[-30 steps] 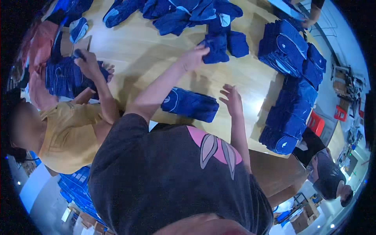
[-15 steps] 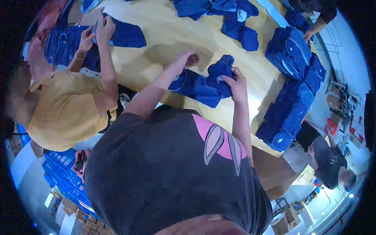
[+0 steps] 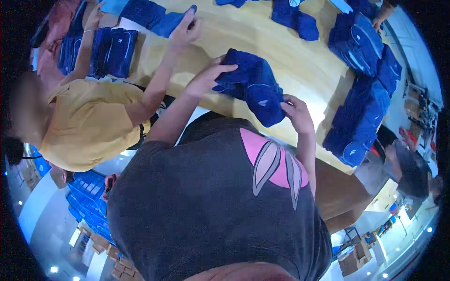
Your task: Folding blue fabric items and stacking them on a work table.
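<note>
A folded dark blue garment [image 3: 255,84] with thin pale piping and a small white mark is held between my two hands over the near side of the table. My left hand [image 3: 206,80] grips its left part, with one finger stretched across the cloth. My right hand [image 3: 298,114] is closed on the right edge, thumb in front, beside the lower flap that bears the mark. The cloth bends down toward me between the hands. Part of my left hand's fingers is hidden by the fabric.
Stacks of folded blue garments [image 3: 358,110] line the table's right side; another stack [image 3: 112,51] stands at the left. A co-worker in a yellow shirt [image 3: 93,122] handles blue cloth at my left. Another person's hand [image 3: 377,23] reaches in at the far right. Blue crates [image 3: 86,192] stand behind.
My left hand, free above the table before, now grips the garment. The garment's right part has lowered and turned toward me. The co-worker's near hand has moved right with blue cloth.
</note>
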Tool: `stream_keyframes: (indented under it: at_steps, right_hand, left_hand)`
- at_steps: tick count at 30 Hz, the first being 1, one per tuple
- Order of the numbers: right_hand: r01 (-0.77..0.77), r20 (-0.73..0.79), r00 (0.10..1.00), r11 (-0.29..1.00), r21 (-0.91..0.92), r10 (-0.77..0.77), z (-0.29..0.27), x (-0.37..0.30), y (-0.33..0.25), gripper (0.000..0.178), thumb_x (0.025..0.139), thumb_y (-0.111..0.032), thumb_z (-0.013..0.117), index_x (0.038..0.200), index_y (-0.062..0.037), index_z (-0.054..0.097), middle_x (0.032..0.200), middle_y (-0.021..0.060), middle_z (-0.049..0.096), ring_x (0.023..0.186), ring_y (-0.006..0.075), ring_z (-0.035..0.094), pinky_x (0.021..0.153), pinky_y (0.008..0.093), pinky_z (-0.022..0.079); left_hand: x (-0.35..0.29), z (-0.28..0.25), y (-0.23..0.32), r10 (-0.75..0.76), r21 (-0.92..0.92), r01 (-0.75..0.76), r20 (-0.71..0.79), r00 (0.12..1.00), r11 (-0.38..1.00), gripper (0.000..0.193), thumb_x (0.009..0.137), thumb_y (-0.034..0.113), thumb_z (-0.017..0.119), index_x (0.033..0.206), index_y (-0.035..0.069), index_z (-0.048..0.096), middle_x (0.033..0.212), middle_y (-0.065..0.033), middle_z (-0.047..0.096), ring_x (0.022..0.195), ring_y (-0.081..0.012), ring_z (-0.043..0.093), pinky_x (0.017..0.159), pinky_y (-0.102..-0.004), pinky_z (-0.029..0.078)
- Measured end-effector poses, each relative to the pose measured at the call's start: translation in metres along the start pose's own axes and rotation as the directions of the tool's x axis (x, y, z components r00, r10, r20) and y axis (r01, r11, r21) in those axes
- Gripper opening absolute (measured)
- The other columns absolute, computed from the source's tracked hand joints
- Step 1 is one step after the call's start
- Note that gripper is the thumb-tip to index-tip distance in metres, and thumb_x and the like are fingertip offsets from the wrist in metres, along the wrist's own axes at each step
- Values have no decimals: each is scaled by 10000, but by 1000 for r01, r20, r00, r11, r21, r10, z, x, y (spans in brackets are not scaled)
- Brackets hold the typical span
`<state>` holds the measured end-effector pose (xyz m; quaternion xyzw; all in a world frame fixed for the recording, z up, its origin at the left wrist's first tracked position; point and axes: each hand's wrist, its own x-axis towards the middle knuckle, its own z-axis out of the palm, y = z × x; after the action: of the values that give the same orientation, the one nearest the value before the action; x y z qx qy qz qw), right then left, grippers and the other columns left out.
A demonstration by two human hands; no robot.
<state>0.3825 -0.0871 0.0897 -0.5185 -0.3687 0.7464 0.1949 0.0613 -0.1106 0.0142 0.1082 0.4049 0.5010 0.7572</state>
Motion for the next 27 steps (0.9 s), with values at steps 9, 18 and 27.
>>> stream_keyframes:
  at_steps: [9,18,27]
  right_hand:
    - [265,173,931,922,283,-321,-18,25,62,331,831,-143,640,1095,55,606,1180,161,591,933,235,572,826,318,465]
    - [-83,-231,966,984,159,119,-34,72,81,412,803,-97,613,1190,25,539,1273,226,524,1079,299,552,906,382,457]
    - [179,-234,792,580,-795,-564,-2,57,127,516,753,-28,605,1254,8,490,1320,273,426,1082,378,518,947,425,447]
  left_hand:
    - [-60,-55,16,136,388,-67,-153,979,919,428,829,46,691,1232,-34,569,1074,-160,658,909,-178,633,810,-277,528]
    - [-19,-55,-36,147,525,-3,-232,962,851,535,835,138,715,1310,3,509,1144,-160,605,1010,-235,605,900,-348,497]
    - [-36,-39,-63,566,973,-85,-52,823,213,547,761,76,648,1295,7,549,1359,-221,460,1150,-348,537,956,-367,467]
